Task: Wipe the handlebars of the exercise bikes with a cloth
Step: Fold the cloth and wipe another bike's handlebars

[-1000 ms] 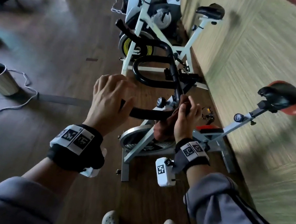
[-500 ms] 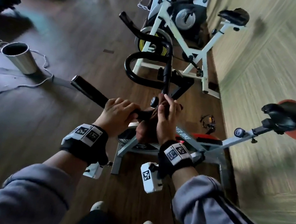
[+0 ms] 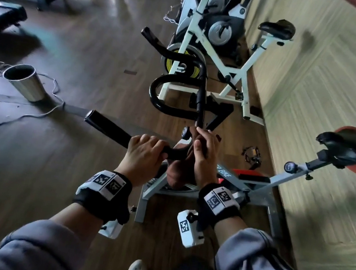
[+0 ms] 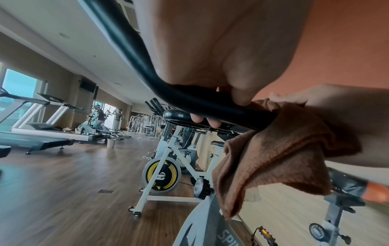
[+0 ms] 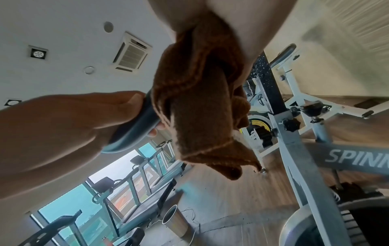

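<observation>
— What are the fingers doing?

— The left hand [image 3: 144, 153] has its fingers [image 4: 212, 122] curled right round the black handlebar [image 3: 108, 128], thumb underneath. The right hand [image 3: 203, 154] sits just beside it at the bend of the bar, fingers wrapped over a brown cloth [image 4: 273, 154] bunched around the tube.

— Can you see the whole cloth?

— No. From above most of it is hidden under the right palm; only a dark fold hangs below. From the wrists it shows as soft, nubby terry with a stitched hem, drooping in loose corners.

— And the bar itself?

— Smooth, matte, rounded tube, its free end sticking out to the left. Where the cloth covers it I can't make out the surface.

— Beyond that?

— The grey bike frame [image 5: 294, 149] with lettering cut off at the edge, a red-and-black saddle [image 3: 354, 152], a white bike [image 3: 234, 74] with a yellow-ringed flywheel behind, and a shiny metal bin [image 3: 25, 82] on the wooden floor [image 3: 52, 162]. The wall side is blurred.
</observation>
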